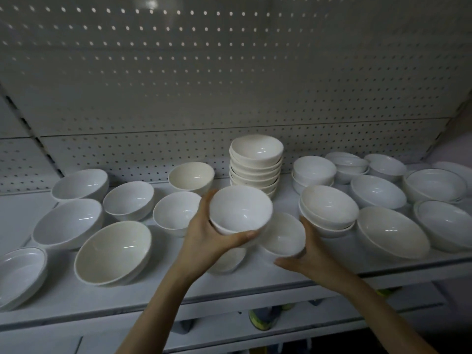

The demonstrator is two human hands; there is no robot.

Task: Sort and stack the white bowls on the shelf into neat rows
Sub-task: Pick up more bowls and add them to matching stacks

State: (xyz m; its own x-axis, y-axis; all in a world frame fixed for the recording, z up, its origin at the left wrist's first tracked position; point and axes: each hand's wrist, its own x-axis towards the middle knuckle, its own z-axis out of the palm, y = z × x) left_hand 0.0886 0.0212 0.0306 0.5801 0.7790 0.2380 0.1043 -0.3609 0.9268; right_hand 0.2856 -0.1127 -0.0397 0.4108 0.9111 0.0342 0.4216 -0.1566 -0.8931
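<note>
Gripping one white bowl in each hand over the shelf (63, 297).
My left hand (204, 238) curls round the raised bowl (240, 209); my right hand (311, 254) clasps the lower bowl (283, 235) beside it. Behind them I see a tall stack (256, 164) of nested bowls.

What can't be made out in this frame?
Head view:
- Tall stack: lowest bowls hidden behind the raised bowl in the left hand; count unclear.
- Low bowl beneath that hand: mostly covered, blurred.
- Far-left bowl: cut off by the frame edge.
</note>
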